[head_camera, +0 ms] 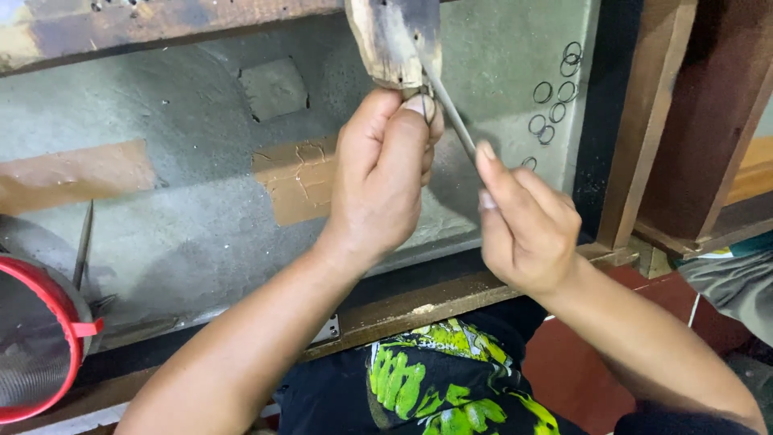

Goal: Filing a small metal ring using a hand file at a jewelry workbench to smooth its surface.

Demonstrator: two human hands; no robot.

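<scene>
Both hands work close together just under a worn wooden peg (394,40) that juts down from the top edge of the view. Far to the left of the left hand, a round sieve with a red rim (36,338) sits at the lower corner, and a thin metal file (83,246) lies on the grey tabletop (185,217) just beside it. Between that file and the left hand, the tabletop shows two brown worn patches and a small square recess.

The left hand (382,181) is curled tight, its thumb and forefinger pinching a small metal ring (429,109) against the bottom end of the peg; only a sliver of the ring shows.

Just beside it, the right hand (523,221) grips the lower end of a slim metal file (447,109) between thumb and fingers, the blade slanting up and left until its tip meets the ring at the peg.

Up and to the right of the right hand, a cluster of loose wire rings (555,101) lies on the tabletop. Further right stand dark wooden posts (644,121). Below both hands, a black garment with a bright green print (435,379) covers the person's lap.
</scene>
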